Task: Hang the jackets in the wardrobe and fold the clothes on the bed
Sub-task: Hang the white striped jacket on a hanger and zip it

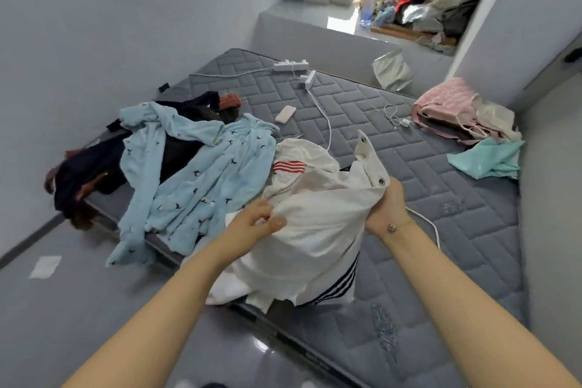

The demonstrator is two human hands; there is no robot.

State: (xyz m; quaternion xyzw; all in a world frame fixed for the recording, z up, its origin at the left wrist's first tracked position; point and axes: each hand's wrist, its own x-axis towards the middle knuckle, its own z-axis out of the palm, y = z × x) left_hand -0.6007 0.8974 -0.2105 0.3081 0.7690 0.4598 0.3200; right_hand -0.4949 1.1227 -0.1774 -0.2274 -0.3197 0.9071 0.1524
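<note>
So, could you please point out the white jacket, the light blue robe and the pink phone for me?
white jacket [318, 208], head view, on its body panel
light blue robe [201, 176], head view, mid-body
pink phone [286, 113], head view, its back

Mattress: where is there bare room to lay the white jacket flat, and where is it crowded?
Bare quilting lies right of the white jacket, between the white cable and the mint cloth, and along the near right mattress. The left edge is crowded by the blue robe and dark clothes.

No readable text, label, brand or number shows on the clothes, bedding or anything else here.
</note>
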